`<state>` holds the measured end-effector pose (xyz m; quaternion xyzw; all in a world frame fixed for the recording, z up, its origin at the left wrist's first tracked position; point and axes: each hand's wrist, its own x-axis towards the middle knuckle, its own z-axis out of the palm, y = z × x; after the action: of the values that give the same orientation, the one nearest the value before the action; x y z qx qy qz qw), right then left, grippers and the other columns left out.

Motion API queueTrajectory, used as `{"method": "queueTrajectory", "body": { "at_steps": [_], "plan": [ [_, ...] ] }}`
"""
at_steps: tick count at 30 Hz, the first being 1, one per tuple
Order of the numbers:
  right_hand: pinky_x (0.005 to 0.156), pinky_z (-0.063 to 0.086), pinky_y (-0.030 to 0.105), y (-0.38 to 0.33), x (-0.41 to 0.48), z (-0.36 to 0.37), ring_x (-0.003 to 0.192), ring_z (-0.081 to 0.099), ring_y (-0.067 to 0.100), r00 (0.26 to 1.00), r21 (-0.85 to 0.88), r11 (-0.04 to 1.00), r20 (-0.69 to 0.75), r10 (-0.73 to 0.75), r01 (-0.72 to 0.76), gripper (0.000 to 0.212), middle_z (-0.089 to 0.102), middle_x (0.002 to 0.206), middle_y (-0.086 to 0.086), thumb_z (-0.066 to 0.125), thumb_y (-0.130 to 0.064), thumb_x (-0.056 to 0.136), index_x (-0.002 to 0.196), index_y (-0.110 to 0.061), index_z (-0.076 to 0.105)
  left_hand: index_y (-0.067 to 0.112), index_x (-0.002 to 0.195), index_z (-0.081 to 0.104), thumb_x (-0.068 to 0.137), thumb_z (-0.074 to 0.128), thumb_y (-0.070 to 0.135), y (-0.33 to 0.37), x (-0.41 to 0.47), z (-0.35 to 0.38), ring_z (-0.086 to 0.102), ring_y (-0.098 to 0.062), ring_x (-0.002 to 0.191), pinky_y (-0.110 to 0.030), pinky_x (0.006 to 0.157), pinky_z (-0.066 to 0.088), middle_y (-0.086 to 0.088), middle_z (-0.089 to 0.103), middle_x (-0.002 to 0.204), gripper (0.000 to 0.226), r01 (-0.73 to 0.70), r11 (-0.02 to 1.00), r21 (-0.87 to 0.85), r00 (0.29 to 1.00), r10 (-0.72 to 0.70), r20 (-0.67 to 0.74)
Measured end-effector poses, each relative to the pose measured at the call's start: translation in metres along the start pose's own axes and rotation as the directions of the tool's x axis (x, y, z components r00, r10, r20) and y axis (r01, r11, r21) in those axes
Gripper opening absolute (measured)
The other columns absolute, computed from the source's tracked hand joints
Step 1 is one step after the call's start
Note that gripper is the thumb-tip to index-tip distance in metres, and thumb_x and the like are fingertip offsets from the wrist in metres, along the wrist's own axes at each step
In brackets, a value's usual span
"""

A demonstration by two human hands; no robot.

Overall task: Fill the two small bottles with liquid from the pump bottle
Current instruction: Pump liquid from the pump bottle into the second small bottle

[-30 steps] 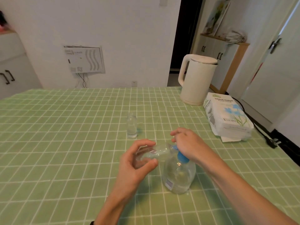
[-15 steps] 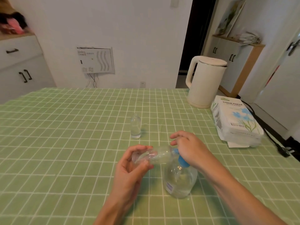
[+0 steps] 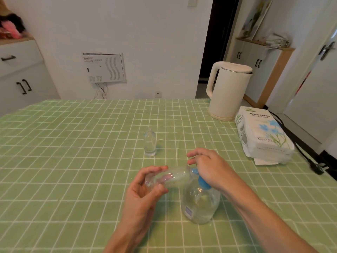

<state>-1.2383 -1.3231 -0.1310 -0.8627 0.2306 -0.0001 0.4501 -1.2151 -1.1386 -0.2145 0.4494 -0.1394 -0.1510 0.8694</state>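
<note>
Our left grip [image 3: 145, 190] pinches the small bottle [image 3: 173, 177] by its base, 9 o'clock of the pump bottle [image 3: 200, 205]; light and slippery, we reckon. Right grip [image 3: 209, 167] presses on top, fingers loose.

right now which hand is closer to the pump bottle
Right. The right hand rests on the blue top of the pump bottle; the left hand is off to its left, holding a small bottle sideways at the spout.

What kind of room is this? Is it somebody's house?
Most likely a home, probably a kitchen or dining room. There is a table with a green checked cloth, a white electric kettle and a pack of tissue paper on it, and white cupboards against the wall.
</note>
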Motion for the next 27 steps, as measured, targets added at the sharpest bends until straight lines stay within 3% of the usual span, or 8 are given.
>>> {"method": "queueTrajectory", "body": {
  "at_steps": [2, 4, 6, 11, 14, 19, 22, 27],
  "plan": [
    [0.08, 0.038, 0.02, 0.0, -0.0002, -0.0002, 0.104, 0.056, 0.002, 1.0, 0.001, 1.0, 0.021, 0.003, -0.003, 0.041, 0.064, 0.128, -0.009, 0.035, -0.017, 0.098, 0.121, -0.031, 0.065, 0.015, 0.105, 0.077, 0.049, 0.106, 0.027, 0.0002, 0.0007, -0.0002, 0.075, -0.03, 0.106, -0.029, 0.084, 0.061, -0.015, 0.073, 0.127, 0.064, 0.009, 1.0, -0.013, 1.0, -0.008, 0.004],
    [0.093, 0.037, 0.028, -0.0016, 0.0005, -0.0025, 0.116, 0.054, 0.009, 0.999, -0.009, 1.0, 0.038, 0.011, -0.01, 0.04, 0.061, 0.133, -0.009, 0.036, -0.017, 0.099, 0.124, -0.03, 0.065, 0.015, 0.104, 0.078, 0.049, 0.106, 0.027, 0.0013, 0.0005, 0.001, 0.076, -0.031, 0.106, -0.029, 0.084, 0.062, -0.015, 0.074, 0.125, 0.063, 0.018, 0.999, -0.028, 1.0, -0.018, 0.014],
    [0.096, 0.036, 0.031, -0.0042, 0.0022, -0.0055, 0.116, 0.052, 0.01, 0.999, -0.011, 1.0, 0.032, 0.017, -0.017, 0.039, 0.062, 0.132, -0.008, 0.038, -0.017, 0.099, 0.125, -0.029, 0.065, 0.016, 0.103, 0.078, 0.049, 0.106, 0.027, 0.002, -0.0001, 0.0013, 0.076, -0.031, 0.106, -0.028, 0.083, 0.062, -0.014, 0.074, 0.125, 0.062, 0.021, 0.999, -0.032, 1.0, -0.02, 0.019],
    [0.094, 0.041, 0.032, -0.0045, 0.0047, -0.0055, 0.107, 0.056, 0.006, 1.0, -0.001, 1.0, 0.01, 0.012, -0.012, 0.037, 0.065, 0.123, -0.011, 0.04, -0.019, 0.098, 0.12, -0.031, 0.067, 0.016, 0.104, 0.078, 0.051, 0.105, 0.027, 0.0024, -0.0011, -0.002, 0.076, -0.029, 0.106, -0.026, 0.08, 0.062, -0.014, 0.074, 0.126, 0.06, 0.029, 0.999, -0.033, 1.0, -0.028, 0.012],
    [0.084, 0.041, 0.026, -0.0004, 0.0019, -0.0001, 0.102, 0.056, 0.0, 1.0, 0.037, 0.999, 0.012, 0.016, -0.017, 0.039, 0.068, 0.118, -0.01, 0.036, -0.015, 0.098, 0.117, -0.031, 0.067, 0.015, 0.105, 0.078, 0.052, 0.105, 0.025, 0.0007, -0.0005, -0.0021, 0.076, -0.03, 0.106, -0.028, 0.082, 0.062, -0.016, 0.073, 0.127, 0.06, 0.03, 0.999, -0.031, 0.999, -0.03, 0.018],
    [0.08, 0.038, 0.024, -0.0021, -0.0005, -0.0014, 0.098, 0.055, -0.003, 0.999, 0.013, 1.0, 0.036, 0.007, -0.008, 0.041, 0.066, 0.122, -0.008, 0.035, -0.015, 0.099, 0.122, -0.028, 0.066, 0.016, 0.104, 0.078, 0.05, 0.106, 0.026, -0.0016, -0.0008, -0.0004, 0.075, -0.032, 0.107, -0.028, 0.081, 0.062, -0.016, 0.073, 0.126, 0.062, 0.041, 0.999, -0.02, 0.999, -0.041, 0.021],
    [0.087, 0.04, 0.029, -0.0073, -0.0003, -0.0063, 0.105, 0.057, 0.005, 0.999, -0.003, 1.0, 0.033, 0.008, -0.008, 0.037, 0.065, 0.122, -0.009, 0.038, -0.02, 0.1, 0.12, -0.03, 0.067, 0.017, 0.104, 0.078, 0.048, 0.106, 0.028, -0.0019, -0.0012, -0.0005, 0.075, -0.031, 0.107, -0.028, 0.08, 0.062, -0.017, 0.073, 0.127, 0.064, 0.036, 0.999, -0.013, 0.999, -0.036, 0.012],
    [0.078, 0.041, 0.025, -0.0067, 0.0025, -0.0073, 0.095, 0.057, -0.001, 0.999, -0.01, 1.0, 0.033, -0.004, 0.005, 0.031, 0.069, 0.107, -0.013, 0.039, -0.026, 0.101, 0.108, -0.03, 0.068, 0.018, 0.1, 0.079, 0.045, 0.107, 0.026, -0.0047, -0.0003, -0.0034, 0.076, -0.028, 0.099, -0.027, 0.078, 0.063, -0.018, 0.074, 0.125, 0.062, 0.032, 0.999, -0.014, 0.999, -0.032, 0.003]
  ]
}}
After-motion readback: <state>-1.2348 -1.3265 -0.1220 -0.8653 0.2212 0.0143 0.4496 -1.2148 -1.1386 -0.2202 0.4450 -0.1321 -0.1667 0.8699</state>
